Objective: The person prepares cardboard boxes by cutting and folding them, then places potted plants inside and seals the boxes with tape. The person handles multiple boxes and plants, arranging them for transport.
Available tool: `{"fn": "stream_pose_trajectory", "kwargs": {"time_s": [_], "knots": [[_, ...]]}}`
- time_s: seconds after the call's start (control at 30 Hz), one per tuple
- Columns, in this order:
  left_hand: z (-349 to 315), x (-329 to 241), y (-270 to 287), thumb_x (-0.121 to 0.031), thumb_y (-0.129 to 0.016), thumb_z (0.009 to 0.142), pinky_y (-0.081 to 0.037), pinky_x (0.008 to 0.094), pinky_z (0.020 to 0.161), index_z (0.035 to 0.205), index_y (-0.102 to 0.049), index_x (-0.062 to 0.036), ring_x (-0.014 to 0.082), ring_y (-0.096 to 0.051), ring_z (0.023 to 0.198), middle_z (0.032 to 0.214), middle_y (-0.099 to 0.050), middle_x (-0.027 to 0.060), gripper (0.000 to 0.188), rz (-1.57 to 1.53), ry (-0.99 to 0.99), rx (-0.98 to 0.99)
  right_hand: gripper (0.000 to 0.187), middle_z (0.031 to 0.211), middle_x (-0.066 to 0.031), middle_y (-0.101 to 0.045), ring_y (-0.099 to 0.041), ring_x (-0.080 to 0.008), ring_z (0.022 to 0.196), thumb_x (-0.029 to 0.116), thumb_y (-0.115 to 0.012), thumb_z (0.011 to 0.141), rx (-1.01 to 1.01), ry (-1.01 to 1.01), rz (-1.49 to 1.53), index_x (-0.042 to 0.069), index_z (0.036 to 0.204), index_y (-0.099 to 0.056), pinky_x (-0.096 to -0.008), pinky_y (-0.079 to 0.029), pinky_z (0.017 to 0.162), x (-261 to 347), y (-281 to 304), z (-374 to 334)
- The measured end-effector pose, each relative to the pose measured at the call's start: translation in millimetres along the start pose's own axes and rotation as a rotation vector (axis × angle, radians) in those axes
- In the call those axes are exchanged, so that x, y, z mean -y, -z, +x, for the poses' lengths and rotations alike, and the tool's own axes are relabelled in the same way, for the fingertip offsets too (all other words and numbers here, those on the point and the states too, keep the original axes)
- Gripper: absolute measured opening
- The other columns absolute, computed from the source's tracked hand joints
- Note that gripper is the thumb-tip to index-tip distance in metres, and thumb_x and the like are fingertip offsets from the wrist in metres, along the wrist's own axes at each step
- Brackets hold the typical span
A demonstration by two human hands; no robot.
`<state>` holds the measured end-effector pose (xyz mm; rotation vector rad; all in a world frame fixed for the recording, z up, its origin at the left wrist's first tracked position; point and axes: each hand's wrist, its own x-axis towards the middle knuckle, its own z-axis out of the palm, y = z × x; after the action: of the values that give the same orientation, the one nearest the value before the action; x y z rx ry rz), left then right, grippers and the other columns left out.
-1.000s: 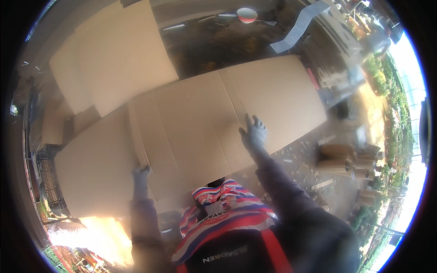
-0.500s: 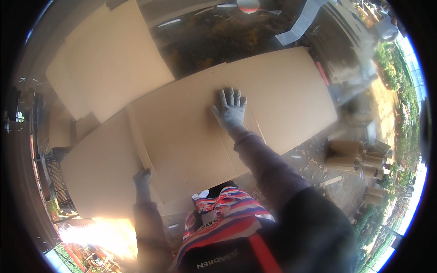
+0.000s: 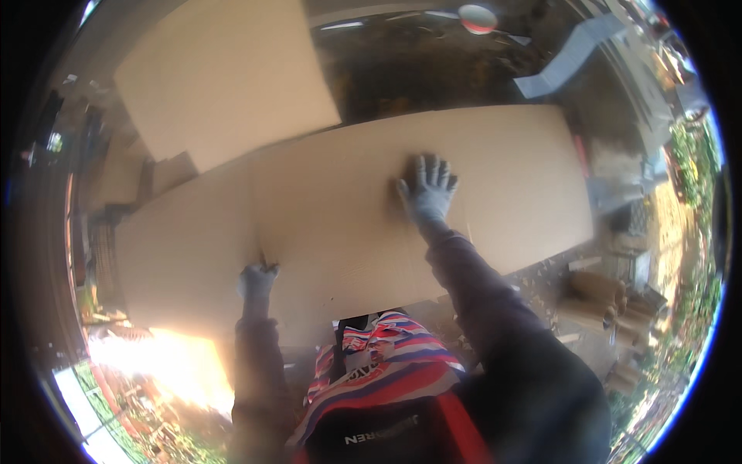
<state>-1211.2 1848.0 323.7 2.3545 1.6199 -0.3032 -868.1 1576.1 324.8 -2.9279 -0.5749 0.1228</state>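
A long brown cardboard sheet (image 3: 348, 201) lies across in front of me, with a crease line running across its left part. My right hand (image 3: 430, 193), in a grey glove, rests flat on the sheet right of its middle, fingers spread. My left hand (image 3: 257, 281), also gloved, is closed like a fist at the crease, nearer to me. A small dark tip shows at its knuckles, but what it grips, if anything, is too blurred to tell.
Another large cardboard sheet (image 3: 224, 77) lies at the far left. Cardboard tubes (image 3: 591, 298) are piled at the right, near cardboard scraps on the ground. A pale folded strip (image 3: 568, 66) and a round white-and-red object (image 3: 477, 19) lie at the far side. Bright sunlight falls at lower left.
My left hand has moved slightly away from me along the crease, still closed. The raised fold there now looks flatter. My right hand stays spread on the sheet; the whole view has shifted and turned.
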Motion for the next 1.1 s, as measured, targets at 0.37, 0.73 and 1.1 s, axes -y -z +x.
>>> {"fn": "stream_pose_trajectory", "kwargs": {"time_s": [0.37, 0.73, 1.1], "knots": [[29.6, 21.8, -17.0, -0.047, -0.081, 0.067, -0.053, 0.0418, 0.073, 0.077, -0.072, -0.0131, 0.0289, -0.069, 0.080, 0.082, -0.072, 0.0070, 0.037, 0.023, -0.285, 0.225, 0.074, 0.160, -0.0109, -0.020, -0.018, -0.0353, 0.146, 0.060, -0.041, 0.094, 0.037, 0.045, -0.258, 0.021, 0.154, -0.021, -0.0557, -0.018, 0.112, 23.0, 10.8, -0.2], [204.6, -117.9, 63.8, -0.027, -0.073, 0.077, -0.050, 0.0313, 0.054, 0.074, -0.069, -0.0048, 0.0130, -0.063, 0.055, 0.065, -0.067, 0.0063, 0.023, -0.917, -0.071, 0.069, 0.074, 0.158, -0.0105, -0.025, -0.023, -0.0369, 0.143, 0.055, -0.048, 0.093, -0.157, 0.125, -0.346, 0.020, 0.154, -0.023, -0.0583, -0.024, 0.108, -1.4, -28.6, 4.8], [255.8, -109.6, 46.8, -0.019, -0.072, 0.070, -0.052, 0.0337, 0.055, 0.063, -0.067, -0.0037, 0.0181, -0.063, 0.051, 0.058, -0.065, 0.0093, 0.018, -0.612, -0.291, 0.099, 0.075, 0.159, -0.0096, -0.023, -0.024, -0.0363, 0.144, 0.057, -0.044, 0.094, -0.104, 0.155, -0.378, 0.019, 0.155, -0.020, -0.0571, -0.022, 0.111, 7.0, -14.5, -1.5]]}}
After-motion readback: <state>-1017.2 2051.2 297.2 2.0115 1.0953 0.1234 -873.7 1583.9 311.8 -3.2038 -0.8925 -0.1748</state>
